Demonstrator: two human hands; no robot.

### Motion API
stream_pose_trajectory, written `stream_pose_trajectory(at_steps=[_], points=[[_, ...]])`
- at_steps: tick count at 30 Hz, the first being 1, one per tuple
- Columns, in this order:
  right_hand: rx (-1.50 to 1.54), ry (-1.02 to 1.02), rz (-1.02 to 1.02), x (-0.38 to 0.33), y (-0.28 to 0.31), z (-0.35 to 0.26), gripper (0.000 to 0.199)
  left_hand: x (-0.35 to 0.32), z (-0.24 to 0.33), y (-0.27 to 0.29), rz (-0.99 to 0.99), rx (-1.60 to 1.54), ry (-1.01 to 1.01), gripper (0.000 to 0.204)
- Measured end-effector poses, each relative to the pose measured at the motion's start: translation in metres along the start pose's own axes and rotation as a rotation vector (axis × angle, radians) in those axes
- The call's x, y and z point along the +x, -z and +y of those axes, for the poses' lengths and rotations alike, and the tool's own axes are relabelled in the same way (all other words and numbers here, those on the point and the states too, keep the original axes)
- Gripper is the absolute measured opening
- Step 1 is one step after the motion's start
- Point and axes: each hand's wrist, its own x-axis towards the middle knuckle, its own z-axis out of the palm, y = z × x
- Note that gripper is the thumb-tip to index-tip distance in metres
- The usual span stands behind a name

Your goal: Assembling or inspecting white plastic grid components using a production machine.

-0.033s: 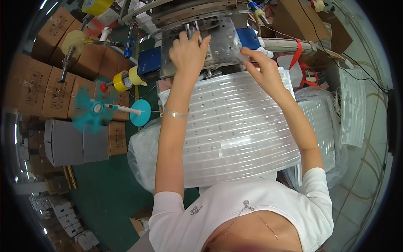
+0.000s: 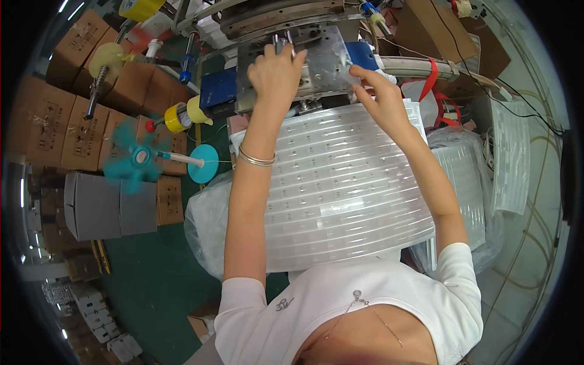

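My left hand (image 2: 277, 78) rests over the left part of a grey metal plate (image 2: 328, 48) on a machine. Its fingers are bent, with the thumb held apart, and the fingertips are by a pair of short metal rods (image 2: 280, 41). Whatever lies under the palm is hidden. At the plate's right edge is my right hand (image 2: 383, 97), thumb and forefinger stretched out with a gap between them and the other fingers curled. I make out nothing in it. Below both hands spreads a wide translucent ribbed plastic sheet (image 2: 340, 176) with rows of small marks.
Blue blocks (image 2: 218, 85) flank the plate. A turquoise fan (image 2: 140, 156) turns on the left, before stacked brown cartons (image 2: 45, 125) and grey boxes (image 2: 94, 207). More ribbed sheets (image 2: 457, 188) in clear wrap lie right. A black cable (image 2: 486, 88) hangs at the upper right.
My left hand and the metal plate have shifted slightly to the right. My right hand stays almost where it was. The fan blades have turned.
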Motion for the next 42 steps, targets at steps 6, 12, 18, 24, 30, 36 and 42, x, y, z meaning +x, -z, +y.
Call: stream_pose_trajectory(at_steps=[6, 12, 18, 24, 30, 36, 42], points=[[-0.124, 0.294, 0.247, 0.048, -0.025, -0.017, 0.025, -0.027, 0.016, 0.038, 0.023, -0.355, -0.061, 0.024], [-0.585, 0.353, 0.23, 0.084, -0.057, 0.004, 0.018, -0.108, 0.033, 0.086, -0.301, -0.685, -0.109, 0.028], [-0.516, 0.421, 0.269, 0.07, -0.046, 0.007, 0.029, -0.139, 0.048, 0.101, -0.422, -0.737, -0.29, 0.026], [-0.042, 0.172, -0.019, -0.005, 0.01, -0.026, 0.022, -0.163, 0.044, 0.099, -0.632, -0.693, -0.453, 0.016], [-0.187, 0.385, -0.776, -0.112, 0.025, -0.025, 0.022, -0.199, 0.055, 0.074, -0.804, -0.439, -0.667, 0.015], [-0.355, 0.37, -0.898, -0.148, 0.032, 0.003, 0.015, -0.202, 0.064, 0.081, -0.746, -0.528, -0.482, 0.022], [-0.09, 0.15, -0.653, -0.082, 0.04, -0.01, 0.024, -0.21, 0.09, 0.059, -0.616, -0.624, -0.535, 0.027]])
